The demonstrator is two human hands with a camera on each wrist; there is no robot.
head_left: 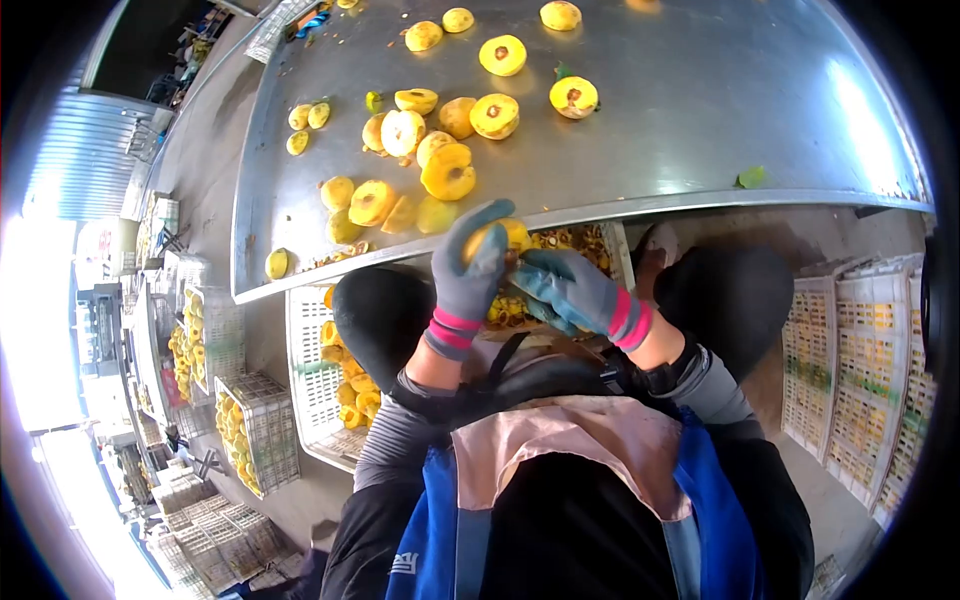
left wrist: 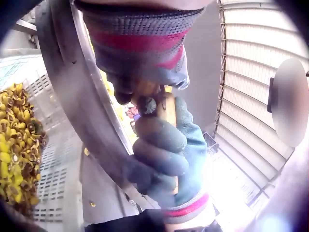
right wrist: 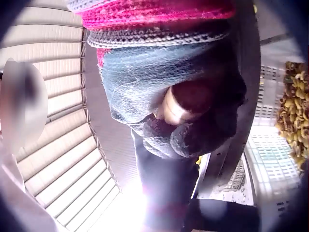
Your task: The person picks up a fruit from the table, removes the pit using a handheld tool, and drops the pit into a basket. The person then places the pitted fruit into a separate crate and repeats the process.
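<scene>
Over the table's front edge, my gloved left hand [head_left: 470, 265] holds a yellow peach [head_left: 512, 236], its fingers wrapped round the far side. Close against it on the right, my gloved right hand [head_left: 568, 288] grips a tool by its wooden handle [left wrist: 167, 110]. The rounded handle end [right wrist: 186, 102] pokes out of the right fist in the right wrist view. The tool's working end is hidden between the hands. Cut peach halves, some with the stone showing, lie on the metal table [head_left: 680, 130], among them a peach half [head_left: 448, 172] just beyond the left hand.
Below the hands stands a crate of stones and scraps [left wrist: 19, 145], partly under the table edge. A white crate [head_left: 315, 375] with peach halves is by the left knee. Stacked crates [head_left: 835, 370] stand at the right, and another peach-filled crate [head_left: 268, 425] at the left.
</scene>
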